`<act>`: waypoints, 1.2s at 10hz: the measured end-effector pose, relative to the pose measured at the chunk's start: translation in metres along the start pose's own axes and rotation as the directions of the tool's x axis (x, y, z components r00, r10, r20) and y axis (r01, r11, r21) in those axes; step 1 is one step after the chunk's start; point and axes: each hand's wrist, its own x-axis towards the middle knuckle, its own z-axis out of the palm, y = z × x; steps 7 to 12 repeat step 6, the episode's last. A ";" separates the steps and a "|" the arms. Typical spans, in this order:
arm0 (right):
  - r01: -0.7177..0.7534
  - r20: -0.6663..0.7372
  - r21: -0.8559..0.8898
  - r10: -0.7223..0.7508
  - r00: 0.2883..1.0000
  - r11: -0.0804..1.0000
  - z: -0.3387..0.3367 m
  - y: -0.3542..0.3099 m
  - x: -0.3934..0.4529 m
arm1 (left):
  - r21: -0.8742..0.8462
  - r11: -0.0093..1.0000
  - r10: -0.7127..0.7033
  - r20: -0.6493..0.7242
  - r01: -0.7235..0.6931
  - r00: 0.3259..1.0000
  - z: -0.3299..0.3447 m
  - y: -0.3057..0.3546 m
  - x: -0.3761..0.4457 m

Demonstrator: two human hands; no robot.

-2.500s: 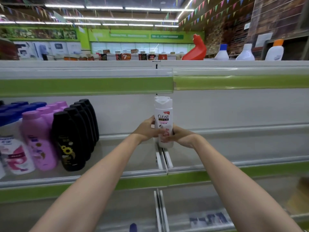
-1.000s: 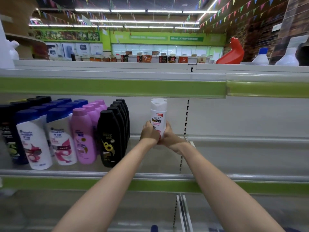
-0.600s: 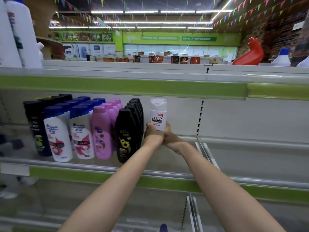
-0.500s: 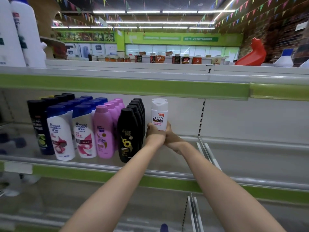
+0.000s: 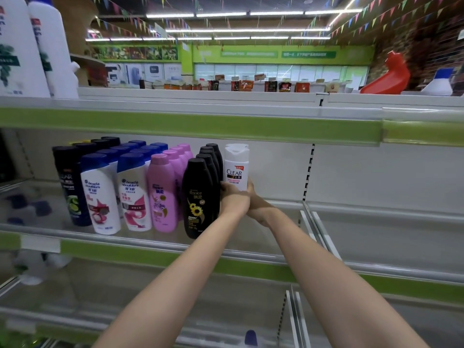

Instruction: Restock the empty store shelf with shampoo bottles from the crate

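Note:
A white CLEAR shampoo bottle (image 5: pixel 236 167) stands upright deep on the middle shelf (image 5: pixel 251 243), right beside the row of black bottles (image 5: pixel 200 194). My left hand (image 5: pixel 232 199) and my right hand (image 5: pixel 256 204) both grip its lower part from either side. A second white cap shows just behind it. The bottle's base is hidden by my hands. The crate is out of view.
Left of the black row stand rows of pink bottles (image 5: pixel 163 189), white head & shoulders bottles with blue caps (image 5: pixel 133 194) and dark CLEAR bottles (image 5: pixel 69 182). The shelf section (image 5: pixel 376 229) to the right is bare. Large white bottles (image 5: pixel 22 46) stand on the top shelf.
Both hands have carried the white bottle left and deeper along the shelf until it sits next to the black row. My view has turned left, showing more bottle rows.

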 end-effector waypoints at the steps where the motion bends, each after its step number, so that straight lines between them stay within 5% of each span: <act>1: -0.014 -0.011 -0.024 0.014 1.000 1.000 0.001 0.001 -0.005 | 0.034 0.999 -0.011 0.010 0.011 1.000 -0.002 0.001 -0.007; 4: -0.024 -0.113 -0.176 0.004 0.994 0.984 -0.002 -0.004 -0.030 | 0.121 0.990 0.070 0.015 -0.072 0.997 -0.007 0.007 -0.048; 6: -0.092 -0.134 -0.548 0.022 0.991 0.832 0.002 -0.029 -0.060 | 0.110 0.978 0.173 0.038 -0.176 0.984 -0.030 -0.004 -0.059; 12: -0.092 -0.134 -0.548 0.022 0.991 0.832 0.002 -0.029 -0.060 | 0.110 0.978 0.173 0.038 -0.176 0.984 -0.030 -0.004 -0.059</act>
